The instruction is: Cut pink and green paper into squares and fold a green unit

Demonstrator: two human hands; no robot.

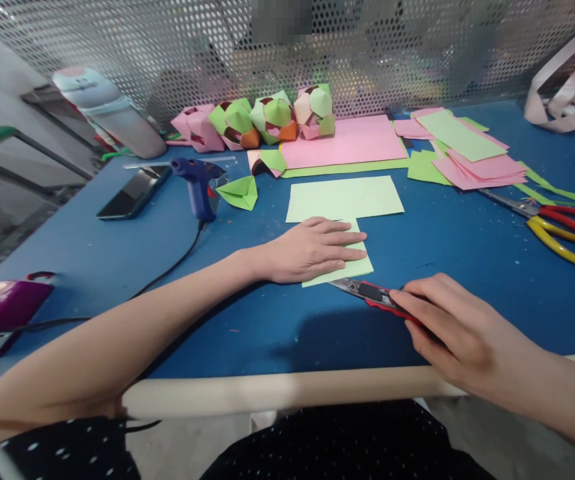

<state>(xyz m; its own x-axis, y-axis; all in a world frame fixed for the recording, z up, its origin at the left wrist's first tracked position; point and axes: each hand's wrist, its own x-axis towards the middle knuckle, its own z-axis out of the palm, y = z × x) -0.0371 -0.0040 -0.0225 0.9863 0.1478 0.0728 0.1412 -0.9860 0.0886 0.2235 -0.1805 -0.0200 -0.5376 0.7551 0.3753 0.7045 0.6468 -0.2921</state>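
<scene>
My left hand [312, 250] lies flat with fingers spread on a small pale green sheet of paper [359, 268], partly hiding it. In my right hand [452, 327] is a red and grey utility knife [375, 293], its blade end touching the lower edge of that sheet. Just beyond my left hand lies a larger pale green rectangle of paper [345, 198]. A folded green paper piece [240, 193] sits to its left.
A blue glue gun [197, 190], phone [135, 192] and purple power strip [7, 313] are at left. Folded paper shapes [272, 117] and pink sheets [345, 141] line the back. Scissors [562, 223] and paper strips [480, 163] lie right. A bottle [112, 113] stands back left.
</scene>
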